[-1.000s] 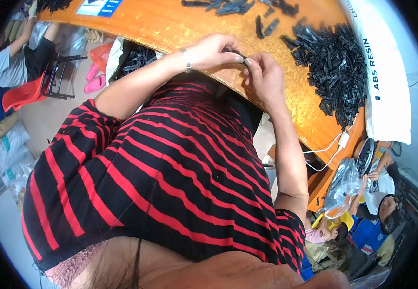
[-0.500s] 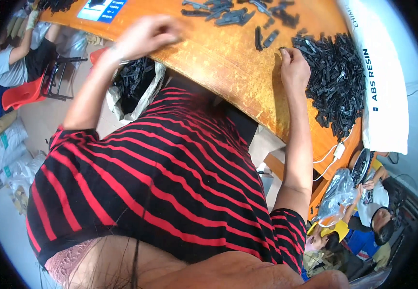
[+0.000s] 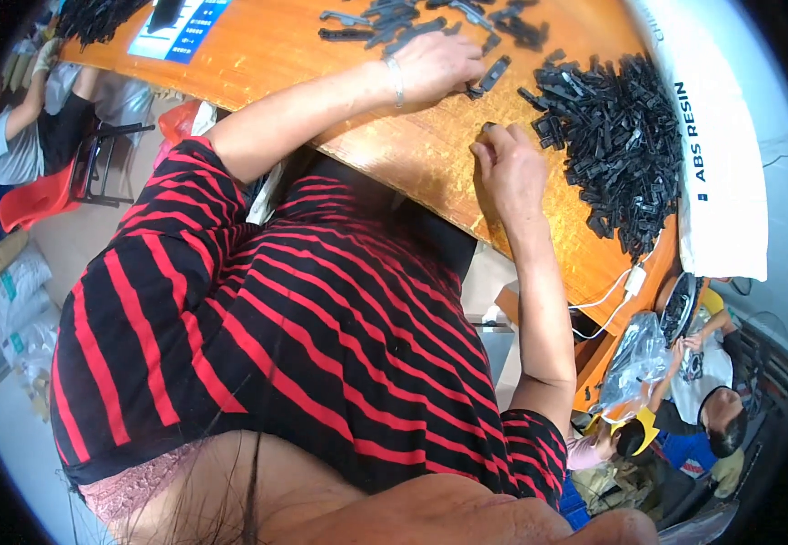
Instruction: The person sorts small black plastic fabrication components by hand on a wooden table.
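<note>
My left hand (image 3: pixel 435 68) reaches over the orange wooden table with its fingers closed down on a black plastic part (image 3: pixel 474 91), most of it hidden. Just beyond these fingertips lies another long black plastic part (image 3: pixel 495 73). My right hand (image 3: pixel 514 168) hovers near the table's front edge in a pinch; a bit of a small black plastic part (image 3: pixel 488 126) peeks out at the fingertips. To its right spreads a big pile of small black plastic parts (image 3: pixel 616 150). Farther off lie several loose, longer black parts (image 3: pixel 385 25).
A white sack (image 3: pixel 721 163) borders the pile on the right. A blue and white sheet (image 3: pixel 176 32) and another dark heap (image 3: pixel 99 20) are at the far left. A white cable (image 3: pixel 632 282) hangs off the table's right side. People sit at the left and lower right.
My left hand has swung right, from the table's front edge to the loose parts. My right hand has moved left, away from the pile, with a small black part at its fingertips.
</note>
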`<move>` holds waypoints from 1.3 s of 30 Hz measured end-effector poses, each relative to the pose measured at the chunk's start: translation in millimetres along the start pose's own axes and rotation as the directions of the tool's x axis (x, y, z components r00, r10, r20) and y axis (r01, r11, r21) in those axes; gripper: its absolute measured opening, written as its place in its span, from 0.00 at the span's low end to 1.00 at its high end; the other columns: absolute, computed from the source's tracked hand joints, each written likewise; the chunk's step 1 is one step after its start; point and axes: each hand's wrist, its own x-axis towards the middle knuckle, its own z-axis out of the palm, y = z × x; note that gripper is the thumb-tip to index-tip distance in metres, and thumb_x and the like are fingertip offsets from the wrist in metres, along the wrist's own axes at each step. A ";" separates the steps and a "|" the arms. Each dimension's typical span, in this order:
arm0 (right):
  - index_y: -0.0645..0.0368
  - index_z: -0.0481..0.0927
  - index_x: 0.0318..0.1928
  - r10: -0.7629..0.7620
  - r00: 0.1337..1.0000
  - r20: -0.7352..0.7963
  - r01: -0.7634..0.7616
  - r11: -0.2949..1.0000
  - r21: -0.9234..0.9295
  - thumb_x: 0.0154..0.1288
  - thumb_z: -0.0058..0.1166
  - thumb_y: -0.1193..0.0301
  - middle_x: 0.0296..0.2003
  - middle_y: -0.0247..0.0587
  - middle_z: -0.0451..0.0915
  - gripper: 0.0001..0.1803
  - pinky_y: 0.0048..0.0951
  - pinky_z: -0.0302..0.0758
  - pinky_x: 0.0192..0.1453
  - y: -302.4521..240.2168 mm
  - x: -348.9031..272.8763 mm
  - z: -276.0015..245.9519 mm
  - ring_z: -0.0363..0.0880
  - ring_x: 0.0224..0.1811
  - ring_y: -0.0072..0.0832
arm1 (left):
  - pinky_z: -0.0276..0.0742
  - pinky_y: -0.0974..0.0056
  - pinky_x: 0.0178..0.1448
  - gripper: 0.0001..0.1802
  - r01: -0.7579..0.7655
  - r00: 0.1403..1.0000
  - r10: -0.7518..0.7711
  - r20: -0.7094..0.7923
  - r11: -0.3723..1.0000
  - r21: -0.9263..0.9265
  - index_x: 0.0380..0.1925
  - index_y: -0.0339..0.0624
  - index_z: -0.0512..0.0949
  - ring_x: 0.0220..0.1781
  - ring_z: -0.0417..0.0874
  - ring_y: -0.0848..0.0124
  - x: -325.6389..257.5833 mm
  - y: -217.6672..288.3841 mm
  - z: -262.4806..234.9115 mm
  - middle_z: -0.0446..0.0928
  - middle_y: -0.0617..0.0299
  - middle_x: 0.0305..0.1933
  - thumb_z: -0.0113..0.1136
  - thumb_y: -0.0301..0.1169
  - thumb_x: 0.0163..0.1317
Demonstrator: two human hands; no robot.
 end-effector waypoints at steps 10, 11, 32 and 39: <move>0.57 0.80 0.39 -0.190 0.982 -0.022 0.191 0.972 0.133 0.65 0.62 0.68 0.36 0.45 0.79 0.07 0.43 0.80 0.37 -9.5 6.8 10.9 0.83 0.33 0.46 | 0.81 0.75 0.37 0.09 0.449 0.721 -0.606 0.337 0.038 -0.893 0.37 0.41 0.81 0.32 0.83 0.79 -45.4 14.2 -9.7 0.83 0.66 0.34 0.70 0.32 0.65; 0.58 0.80 0.41 -0.176 0.982 -0.066 0.184 0.969 0.166 0.67 0.61 0.68 0.36 0.44 0.81 0.08 0.41 0.81 0.36 -11.5 6.5 11.5 0.84 0.32 0.43 | 0.82 0.75 0.38 0.08 0.400 0.696 -0.616 0.369 -0.094 -0.912 0.37 0.40 0.81 0.32 0.84 0.78 -50.6 16.2 -7.2 0.84 0.64 0.34 0.69 0.31 0.65; 0.67 0.78 0.39 0.313 0.844 0.437 -0.505 0.185 0.843 0.72 0.60 0.73 0.25 0.39 0.82 0.08 0.23 0.74 0.20 6.1 -0.8 26.1 0.78 0.18 0.21 | 0.79 0.72 0.30 0.08 0.574 0.727 -0.530 0.436 0.120 -0.810 0.38 0.36 0.81 0.26 0.81 0.78 -56.5 45.1 2.7 0.81 0.64 0.29 0.68 0.30 0.67; 0.66 0.77 0.37 0.384 0.831 0.402 -0.540 0.381 0.751 0.71 0.61 0.71 0.24 0.38 0.81 0.10 0.24 0.74 0.18 3.8 8.0 31.4 0.77 0.16 0.21 | 0.80 0.69 0.32 0.08 0.611 0.725 -0.607 0.326 0.348 -0.711 0.36 0.35 0.81 0.28 0.82 0.76 -57.3 41.0 18.5 0.81 0.64 0.29 0.69 0.29 0.64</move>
